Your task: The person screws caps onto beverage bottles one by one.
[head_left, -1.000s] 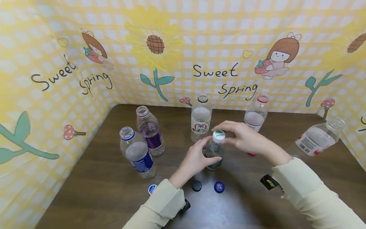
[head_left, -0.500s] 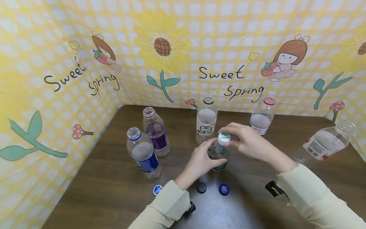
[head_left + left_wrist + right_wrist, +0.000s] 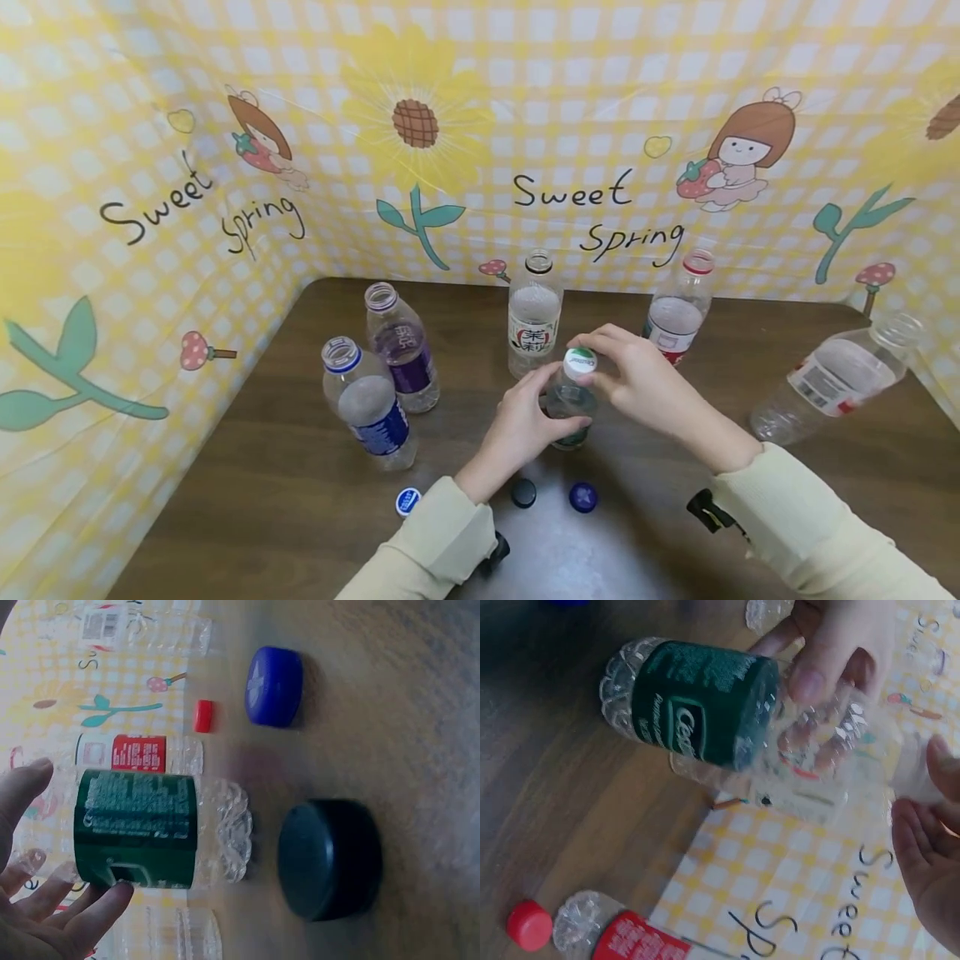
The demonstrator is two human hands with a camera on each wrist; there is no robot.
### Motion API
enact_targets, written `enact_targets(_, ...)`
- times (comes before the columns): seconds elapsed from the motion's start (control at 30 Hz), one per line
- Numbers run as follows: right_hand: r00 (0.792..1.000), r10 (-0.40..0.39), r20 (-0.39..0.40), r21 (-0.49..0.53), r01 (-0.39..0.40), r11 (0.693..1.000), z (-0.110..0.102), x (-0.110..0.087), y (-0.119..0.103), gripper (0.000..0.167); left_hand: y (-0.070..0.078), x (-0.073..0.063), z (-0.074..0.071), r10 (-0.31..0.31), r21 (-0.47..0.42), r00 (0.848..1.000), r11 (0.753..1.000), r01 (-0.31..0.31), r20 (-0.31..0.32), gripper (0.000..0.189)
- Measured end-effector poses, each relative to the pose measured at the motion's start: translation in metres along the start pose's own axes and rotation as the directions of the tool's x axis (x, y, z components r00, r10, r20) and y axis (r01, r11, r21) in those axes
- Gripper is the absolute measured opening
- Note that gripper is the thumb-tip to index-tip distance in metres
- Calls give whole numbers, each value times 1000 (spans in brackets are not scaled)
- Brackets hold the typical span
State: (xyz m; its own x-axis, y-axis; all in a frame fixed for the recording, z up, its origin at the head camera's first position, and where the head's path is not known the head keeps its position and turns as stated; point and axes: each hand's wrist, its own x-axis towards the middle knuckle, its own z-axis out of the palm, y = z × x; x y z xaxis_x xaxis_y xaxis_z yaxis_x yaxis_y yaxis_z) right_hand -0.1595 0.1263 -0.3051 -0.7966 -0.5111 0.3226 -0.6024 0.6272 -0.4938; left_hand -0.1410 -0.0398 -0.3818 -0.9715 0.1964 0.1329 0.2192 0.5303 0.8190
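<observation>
In the head view my left hand (image 3: 517,421) holds a small clear bottle with a dark green label (image 3: 139,829) round its body. The thumb is on one side and the fingers on the other. The bottle stands upright on the brown table. My right hand (image 3: 648,383) pinches the white cap (image 3: 581,362) with a green mark at the bottle's top, thumb and fingers at its rim. In the right wrist view both hands are on the same bottle, the left thumb pressing its clear upper part above the label.
Uncapped bottles stand around: blue-labelled (image 3: 381,429) and purple-labelled (image 3: 408,362) at left, a white-labelled one (image 3: 534,329) behind, a red-labelled one (image 3: 139,753) at back right, another (image 3: 832,379) at far right. Loose caps are blue-white (image 3: 408,502), black (image 3: 523,492), purple-blue (image 3: 582,497) and red (image 3: 529,925).
Both hands stay on the green-labelled bottle and its white cap. The head view shifts slightly. The red cap, partly visible a second ago, is now hidden there.
</observation>
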Motion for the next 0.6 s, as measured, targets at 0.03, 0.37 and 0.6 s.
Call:
enact_targets(0.03, 1000, 7, 13, 12, -7, 1000, -1, 0, 1, 30, 0, 0, -1, 0, -3, 1000, 1000, 0, 5, 67)
enact_targets(0.37, 985, -24, 168, 31, 19, 999, -17, 9, 6, 39, -3, 4, -3, 2, -19, 999, 1000, -1, 42, 67)
enact_targets(0.6, 971, -92, 222, 7, 93, 996, -23, 15, 7, 33, -4, 6, -3, 8, -22, 998, 1000, -6, 55, 66)
